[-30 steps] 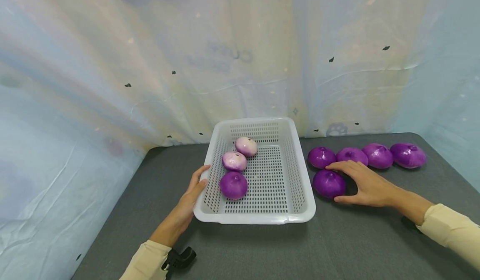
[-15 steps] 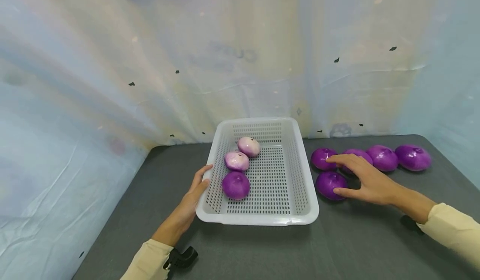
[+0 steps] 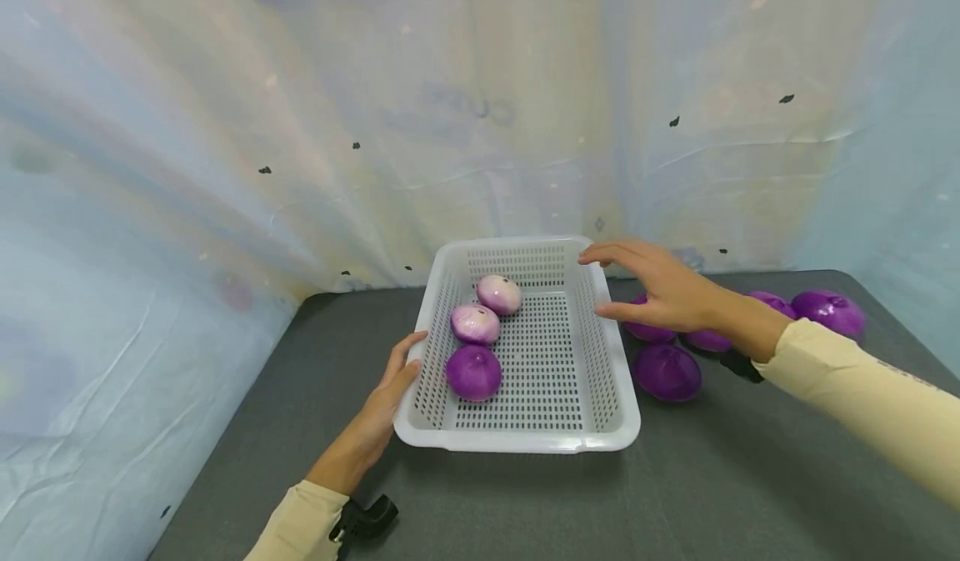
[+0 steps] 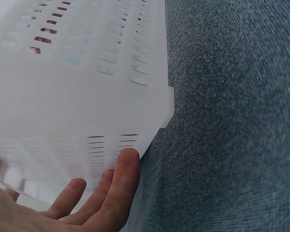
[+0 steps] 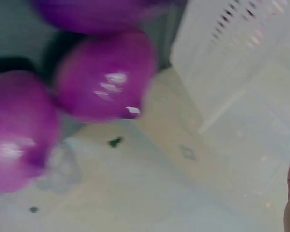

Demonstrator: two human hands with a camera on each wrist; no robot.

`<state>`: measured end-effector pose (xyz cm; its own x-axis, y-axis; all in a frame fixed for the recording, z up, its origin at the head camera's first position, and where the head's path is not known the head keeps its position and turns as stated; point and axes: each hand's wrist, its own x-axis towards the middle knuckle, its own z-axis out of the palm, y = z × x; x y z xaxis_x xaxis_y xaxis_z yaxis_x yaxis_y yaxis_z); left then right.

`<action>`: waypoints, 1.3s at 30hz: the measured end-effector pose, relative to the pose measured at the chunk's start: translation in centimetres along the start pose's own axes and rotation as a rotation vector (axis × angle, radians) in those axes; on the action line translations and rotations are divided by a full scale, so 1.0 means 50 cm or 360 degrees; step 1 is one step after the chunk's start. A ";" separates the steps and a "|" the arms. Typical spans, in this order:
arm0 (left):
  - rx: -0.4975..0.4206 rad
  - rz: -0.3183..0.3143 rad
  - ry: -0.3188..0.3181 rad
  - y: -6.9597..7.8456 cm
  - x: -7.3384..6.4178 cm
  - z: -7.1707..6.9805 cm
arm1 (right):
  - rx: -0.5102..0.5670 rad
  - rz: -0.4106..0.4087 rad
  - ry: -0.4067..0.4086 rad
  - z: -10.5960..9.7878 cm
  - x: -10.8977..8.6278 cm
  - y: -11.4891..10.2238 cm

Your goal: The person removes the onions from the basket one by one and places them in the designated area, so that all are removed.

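My left hand (image 3: 384, 398) grips the left rim of a white perforated plastic basket (image 3: 517, 443). Its fingers (image 4: 123, 181) lie against the basket's outer wall in the left wrist view. Inside, along the left, sit three red onions: a pale one (image 3: 498, 294), another pale one (image 3: 476, 324) and a deep purple one (image 3: 473, 373). Nothing shows between the spread fingers and thumb of my right hand (image 3: 660, 286), which hovers over the basket's right rim. Beneath and beyond it are several purple onions, including a near one (image 3: 667, 373) and a far right one (image 3: 828, 313).
The basket stands on a dark grey cloth-covered table (image 3: 517, 511). A patterned curtain (image 3: 517, 127) hangs close behind the table's back edge and down the left side. In the right wrist view, purple onions (image 5: 106, 77) lie close to the basket's outer wall.
My right hand has left the near purple onion on the table and moved up and left to the basket's right rim, carrying nothing. The left hand and the onions stay in place.
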<state>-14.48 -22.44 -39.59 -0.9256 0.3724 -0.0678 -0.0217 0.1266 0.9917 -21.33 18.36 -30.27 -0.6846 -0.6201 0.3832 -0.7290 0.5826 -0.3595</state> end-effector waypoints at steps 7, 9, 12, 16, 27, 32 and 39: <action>-0.0006 -0.0009 0.0014 -0.001 0.003 0.002 | -0.0020 0.0078 -0.0168 0.028 0.084 0.008; -0.0005 -0.0010 0.0007 -0.001 0.004 0.001 | -0.0026 0.0086 -0.0225 0.045 0.095 0.015; -0.0002 -0.0011 0.0004 -0.001 0.004 0.000 | -0.0052 0.0104 -0.0300 0.069 0.108 0.019; -0.0011 -0.0019 0.0013 -0.002 0.004 -0.001 | -0.0053 0.0127 -0.0351 0.095 0.131 0.017; -0.0077 -0.0062 0.0049 -0.006 0.003 -0.003 | -0.0114 0.0104 -0.0479 0.148 0.198 0.018; -0.0050 -0.0031 0.0026 -0.005 0.000 -0.006 | -0.0100 0.0174 -0.0526 0.166 0.210 0.024; -0.0035 -0.0031 0.0039 0.000 -0.005 -0.011 | -0.0073 0.0217 -0.0577 0.189 0.209 0.035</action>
<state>-14.47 -23.05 -39.54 -0.9340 0.3472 -0.0845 -0.0476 0.1133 0.9924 -29.77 7.92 -34.94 -0.7370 -0.6759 0.0061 -0.6360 0.6903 -0.3449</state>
